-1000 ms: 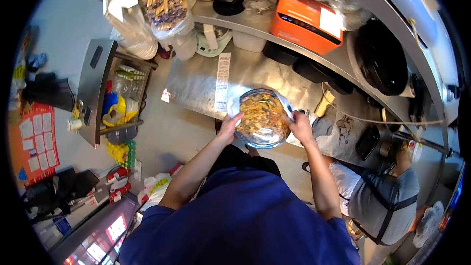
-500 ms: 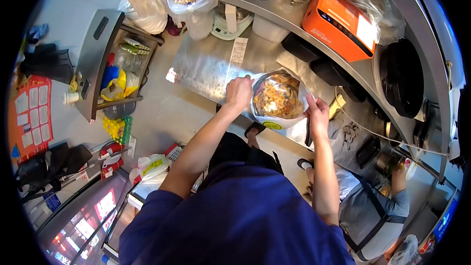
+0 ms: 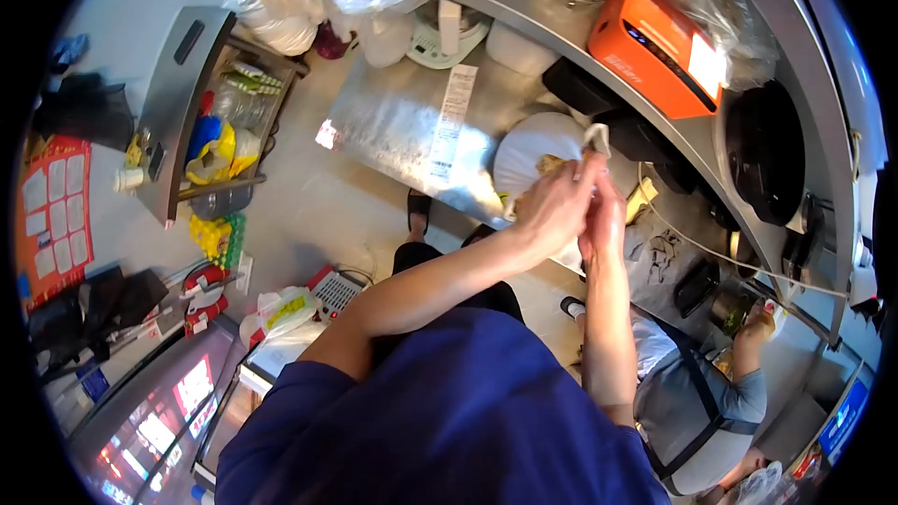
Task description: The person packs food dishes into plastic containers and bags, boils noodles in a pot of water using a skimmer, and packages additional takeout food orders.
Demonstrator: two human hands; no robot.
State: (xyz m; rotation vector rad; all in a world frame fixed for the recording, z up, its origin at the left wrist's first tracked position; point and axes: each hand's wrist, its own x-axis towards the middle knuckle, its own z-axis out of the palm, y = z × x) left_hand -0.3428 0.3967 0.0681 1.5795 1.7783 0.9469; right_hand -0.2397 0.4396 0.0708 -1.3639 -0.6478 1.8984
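A round, white plastic bag [image 3: 535, 145] rests on the metal counter, and a yellowish patch of its contents shows beside my fingers. My left hand [image 3: 554, 210] reaches across the bag's front side and meets my right hand [image 3: 603, 220] at its right. Both hands are closed together, with a gathered white tip [image 3: 597, 138] of the bag sticking out above the fingers. Most of the fingertips are hidden or blurred. A long printed receipt [image 3: 454, 122] lies flat on the counter, left of the bag.
An orange box-shaped device [image 3: 650, 51] stands on the shelf above the counter. A pale green scale [image 3: 449, 37] and black containers [image 3: 585, 89] sit beneath it. At the right, a co-worker in a grey shirt [image 3: 702, 411] stands near pans. An open cabinet [image 3: 192, 103] is at the left.
My left hand has crossed rightward to meet my right hand. The bag, held spread with brown food showing inside, now has white plastic drawn over most of it and its edge gathered.
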